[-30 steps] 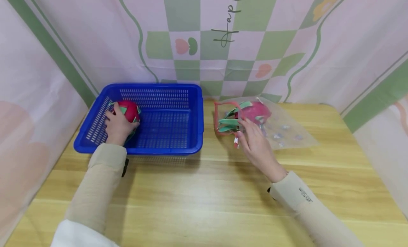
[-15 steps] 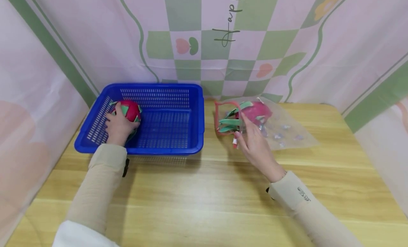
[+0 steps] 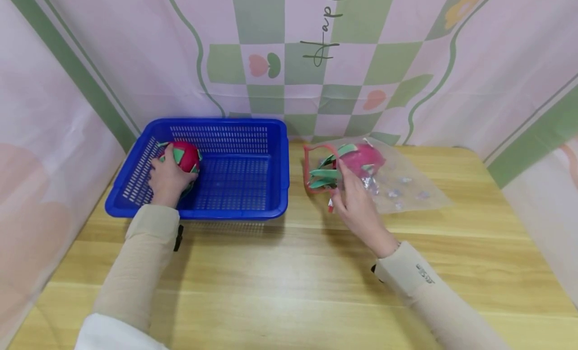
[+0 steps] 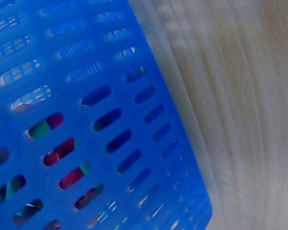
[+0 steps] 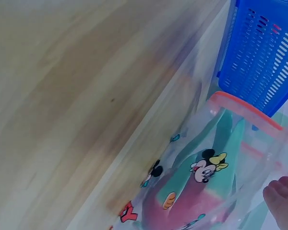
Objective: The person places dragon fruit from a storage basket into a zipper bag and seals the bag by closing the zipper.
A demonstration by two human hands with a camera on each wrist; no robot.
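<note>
Inside the blue basket (image 3: 235,189), at its left end, my left hand (image 3: 169,182) grips a red dragon fruit (image 3: 186,156) with green scales. The left wrist view sees bits of this fruit only through the basket's slots. To the right, a clear zip bag (image 3: 406,189) with a red-edged mouth lies on the table, holding a second dragon fruit (image 3: 363,159) whose long green leaves point toward the mouth. My right hand (image 3: 358,209) pinches the bag's near side by its mouth, thumb and forefinger together. Cartoon mouse prints (image 5: 206,167) show on the bag in the right wrist view.
A light wooden table (image 3: 280,279) carries everything. The basket stands close to the patterned cloth (image 3: 302,64) that hangs behind, and more cloth hangs at both sides. A small red and white tag (image 3: 331,205) hangs at the bag's mouth, beside the right thumb.
My right hand has shifted slightly left and toward me along the bag's mouth, its fingers drawing closer together; the tag moved a little with it. The left hand stays almost still on its fruit.
</note>
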